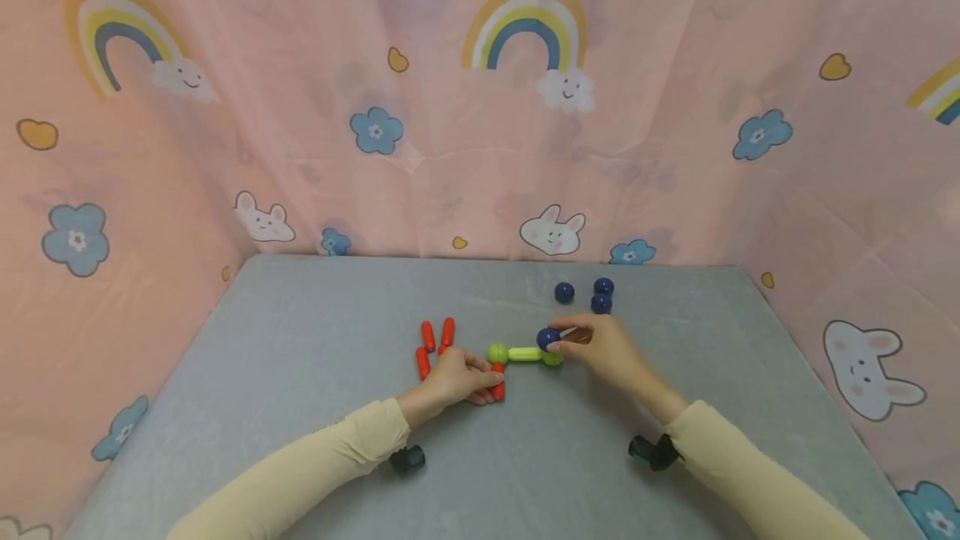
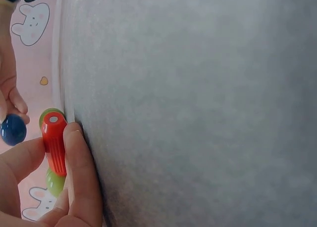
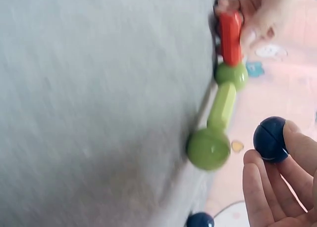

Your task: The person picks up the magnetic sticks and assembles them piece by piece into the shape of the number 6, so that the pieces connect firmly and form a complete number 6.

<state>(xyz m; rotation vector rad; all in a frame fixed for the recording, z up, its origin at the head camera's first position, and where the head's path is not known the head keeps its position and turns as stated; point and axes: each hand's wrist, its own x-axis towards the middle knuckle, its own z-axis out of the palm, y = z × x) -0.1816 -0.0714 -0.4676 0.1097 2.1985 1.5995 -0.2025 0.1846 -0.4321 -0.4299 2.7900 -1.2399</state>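
My left hand [image 1: 459, 377] pinches a red rod [image 2: 56, 148] between thumb and fingers. One end of that rod meets a green ball [image 3: 232, 75]. From this ball a light green rod [image 1: 525, 353] runs right to a second green ball [image 3: 209, 149]. In my right hand [image 1: 600, 348] a dark blue ball [image 3: 270, 139] is held between thumb and fingertips. It is raised close over the second green ball, and in the right wrist view a gap shows between them. A seam line crosses the blue ball.
Several loose red rods [image 1: 427, 335] lie left of my left hand. Beyond my right hand are more dark blue balls [image 1: 564, 292] on the grey table [image 1: 315, 315]. A pink patterned curtain [image 1: 450, 190] stands along the back and sides.
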